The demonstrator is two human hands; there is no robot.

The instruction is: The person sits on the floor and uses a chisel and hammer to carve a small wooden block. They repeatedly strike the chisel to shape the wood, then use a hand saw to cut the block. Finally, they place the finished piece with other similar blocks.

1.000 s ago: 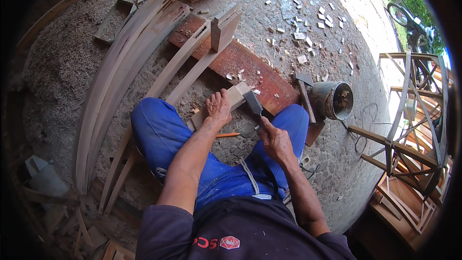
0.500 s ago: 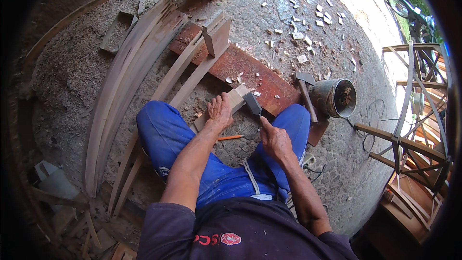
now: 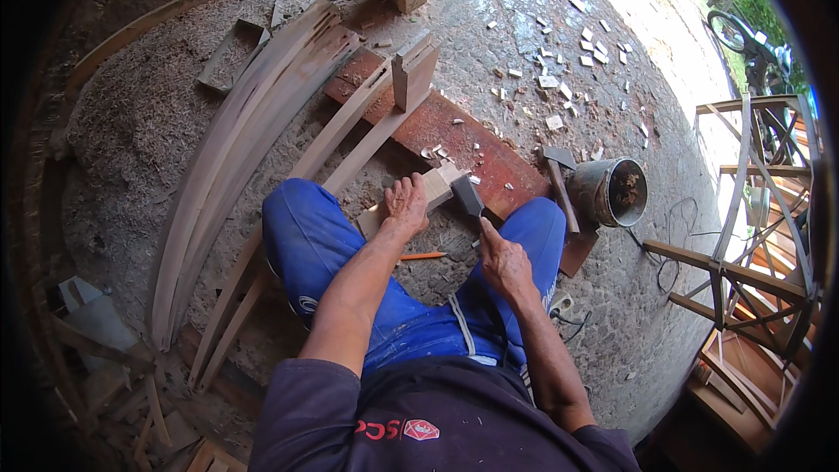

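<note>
"Where are the two hands?"
"Seen from above, they work between the knees of blue trousers (image 3: 301, 220). The left grip (image 3: 406, 203) is folded over a pale wooden block (image 3: 440, 182). The right grip (image 3: 506, 264), a little nearer the body, is wrapped round the handle of a broad-bladed tool (image 3: 469, 197)."

"How does the block lie?"
"Slantwise under the left grip. One end shows on the body side of that grip, down to its left; the other juts out past it, forward and right, to a red-brown board (image 3: 489, 162)."

"And the blade?"
"Dark and flat, it slants forward and left from the right grip toward the block's jutting end. Whether they touch, I cannot tell."

"What surrounds them?"
"An orange pencil (image 3: 423, 255) lies on the ground (image 3: 629, 315), between the two grips. The board, scattered with small chips, stretches forward of both. Forward and right of the right grip is a hatchet (image 3: 562, 195), just beside a worn bucket (image 3: 587, 192) with brown matter inside. Well left of the left grip, long curved timbers (image 3: 223, 153) lie side by side. Far ahead of the right grip are pale offcuts (image 3: 549, 81); far to its right, a wooden framework (image 3: 725, 267)."
</note>
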